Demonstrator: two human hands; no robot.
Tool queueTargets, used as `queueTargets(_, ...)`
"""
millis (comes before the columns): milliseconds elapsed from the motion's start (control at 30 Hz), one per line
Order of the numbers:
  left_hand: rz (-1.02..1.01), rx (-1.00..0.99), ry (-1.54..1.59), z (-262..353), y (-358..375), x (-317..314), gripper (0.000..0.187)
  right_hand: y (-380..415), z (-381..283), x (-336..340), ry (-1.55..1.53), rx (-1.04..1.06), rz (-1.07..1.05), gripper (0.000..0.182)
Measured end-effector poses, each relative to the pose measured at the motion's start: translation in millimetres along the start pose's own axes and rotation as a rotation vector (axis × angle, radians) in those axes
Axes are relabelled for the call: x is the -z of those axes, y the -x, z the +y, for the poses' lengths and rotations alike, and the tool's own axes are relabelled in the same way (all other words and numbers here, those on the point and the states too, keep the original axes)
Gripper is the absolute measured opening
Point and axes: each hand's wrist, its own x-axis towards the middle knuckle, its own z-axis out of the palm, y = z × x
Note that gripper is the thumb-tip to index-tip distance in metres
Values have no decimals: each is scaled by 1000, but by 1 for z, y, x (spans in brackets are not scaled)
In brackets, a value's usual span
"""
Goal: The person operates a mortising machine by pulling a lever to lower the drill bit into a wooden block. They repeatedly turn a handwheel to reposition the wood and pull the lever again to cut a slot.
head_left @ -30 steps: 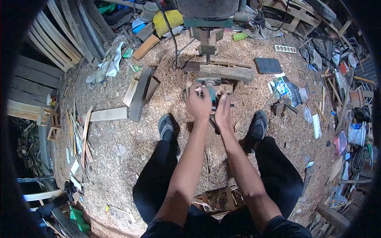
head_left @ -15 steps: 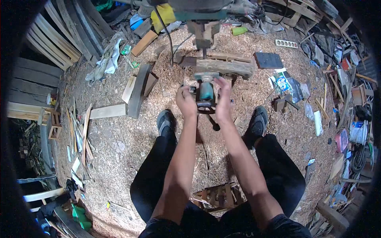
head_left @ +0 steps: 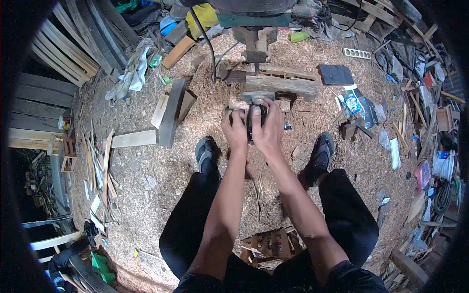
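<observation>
Both hands wrapped on small green power tool [head_left: 255, 108]: left hand [head_left: 235, 130] at its side, right hand [head_left: 268, 128] over top. Held above sawdust floor [head_left: 146, 171], just before rough log [head_left: 282, 87].

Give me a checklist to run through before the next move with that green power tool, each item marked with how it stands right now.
1. Both hands on the tool: ok. The left hand and the right hand wrap the green power tool from either side.
2. Tool base visible: not ok. The hands cover most of it.
3. Power cord clear of the hands: ok. It runs off toward the top of the picture.
4. Feet clear of the tool: ok. The left shoe and the right shoe sit apart, nearer the body.
5. Wooden log ahead of the tool: cannot tell whether they touch.
6. Switch state: cannot tell.
</observation>
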Motion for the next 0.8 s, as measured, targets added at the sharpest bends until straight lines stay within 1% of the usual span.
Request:
queueTargets(33,34,35,22,0,1,2,26,0,-6,0,79,14,2,59)
queueTargets(133,123,122,87,4,7,4,33,-1,-16,0,152,85,2,55)
queueTargets(233,106,43,7,-9,3,6,33,3,-11,6,-223,-51,32,53)
queueTargets(267,7,21,-96,-24,-1,14,33,3,-2,8,-345,-131,6,50)
queueTargets(300,-58,-56,-199,-14,0,12,32,4,13,5,-518,-164,40,47)
queueTargets(367,-173,-209,-403,9,8,5,31,13,44,-3,-515,-304,158,48)
queueTargets(400,-222,-390,-411,21,15,-4,29,19,56,-6,-562,-392,137,50)
queueTargets(433,-203,-497,-674,24,22,-12,31,27,63,-8,-609,-487,118,53)
queueTargets(467,-210,-450,-638,27,21,-11,32,31,72,-13,-657,-586,101,56)
queueTargets(500,-226,-385,-599,23,20,-12,32,28,74,-13,-574,-612,97,58)
queueTargets(567,-257,-258,-583,28,22,-5,33,31,51,-6,-413,-672,61,63)
queueTargets(600,-264,-205,-566,28,18,-7,33,29,45,-4,-305,-640,80,63)
queueTargets(700,-192,-325,-551,21,20,-9,37,26,53,5,-159,-536,-45,62)
queueTargets(733,-171,-354,-548,21,20,-9,39,24,54,10,-166,-495,4,55)
queueTargets(800,-156,-327,-517,22,21,-10,39,22,63,27,-235,-536,55,46)
